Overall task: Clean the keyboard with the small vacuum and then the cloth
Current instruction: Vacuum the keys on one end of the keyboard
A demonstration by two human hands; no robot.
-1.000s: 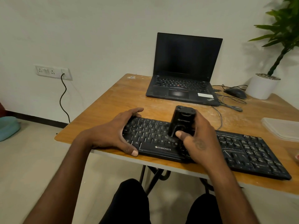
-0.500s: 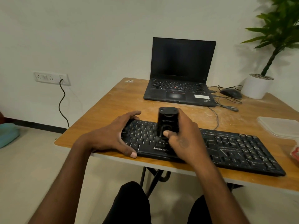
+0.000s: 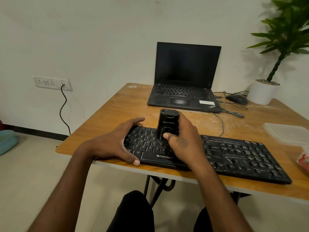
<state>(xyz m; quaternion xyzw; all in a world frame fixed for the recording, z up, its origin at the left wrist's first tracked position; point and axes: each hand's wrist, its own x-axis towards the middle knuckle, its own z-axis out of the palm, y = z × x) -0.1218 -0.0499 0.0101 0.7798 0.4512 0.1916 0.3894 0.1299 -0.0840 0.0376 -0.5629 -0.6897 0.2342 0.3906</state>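
Head view: the small vacuum [image 3: 168,126] has slid left along the keyboard [image 3: 217,153] since a second ago.

Black and upright, the small vacuum stands nozzle-down on the letter keys, the right hand [image 3: 183,139] curled round it, thumb on its front. The left hand [image 3: 117,144] grips the keyboard's left end, fingers [image 3: 135,121] over its far edge, on the bench [image 3: 117,108].

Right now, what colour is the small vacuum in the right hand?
Black, matching the keyboard beneath; the small vacuum shows clearly in the head view.
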